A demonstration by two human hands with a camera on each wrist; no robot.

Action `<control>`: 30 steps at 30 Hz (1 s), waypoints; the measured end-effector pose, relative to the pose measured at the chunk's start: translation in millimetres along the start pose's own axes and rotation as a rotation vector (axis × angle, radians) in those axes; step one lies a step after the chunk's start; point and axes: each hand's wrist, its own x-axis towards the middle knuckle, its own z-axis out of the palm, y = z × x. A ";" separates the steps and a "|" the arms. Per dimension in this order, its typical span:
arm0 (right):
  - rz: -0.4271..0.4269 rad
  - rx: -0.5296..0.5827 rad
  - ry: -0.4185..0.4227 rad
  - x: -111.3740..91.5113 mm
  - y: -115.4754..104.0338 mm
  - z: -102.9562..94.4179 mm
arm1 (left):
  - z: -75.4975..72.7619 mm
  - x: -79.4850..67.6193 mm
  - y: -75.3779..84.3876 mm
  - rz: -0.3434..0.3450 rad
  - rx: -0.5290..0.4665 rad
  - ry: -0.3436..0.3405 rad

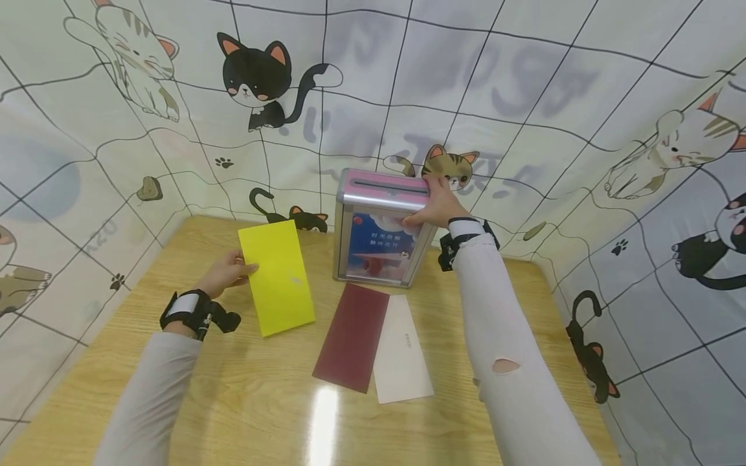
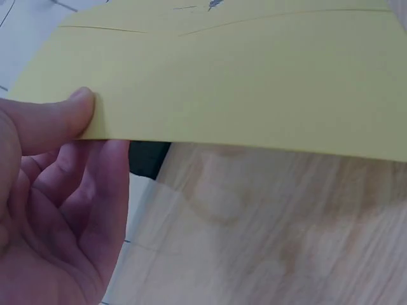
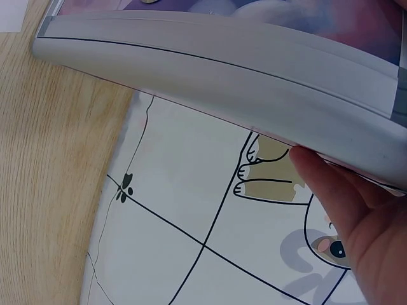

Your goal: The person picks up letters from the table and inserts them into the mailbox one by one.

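Observation:
My left hand [image 1: 224, 273] pinches a yellow envelope [image 1: 276, 278] by its left edge, above the table. In the left wrist view the thumb lies on the yellow envelope [image 2: 241, 82], with fingers behind its edge. A box with a slotted pink top [image 1: 379, 184], silver frame and blue picture front stands upright at the back of the table. My right hand [image 1: 440, 206] grips its upper right side, thumb toward the front. The right wrist view shows the hand [image 3: 362, 222] against the silver frame [image 3: 210, 76]; some fingers are hidden there.
A dark red envelope [image 1: 352, 336] lies on the wooden table [image 1: 250, 401] before the box, partly over a white envelope [image 1: 402, 353] with small print. A cat-patterned cloth [image 1: 373, 84] hangs behind the table and along both sides.

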 end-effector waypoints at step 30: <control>0.005 0.001 0.007 1.3 2.2 1.0 | -85.8 -11.6 124.6 0.192 -0.042 0.265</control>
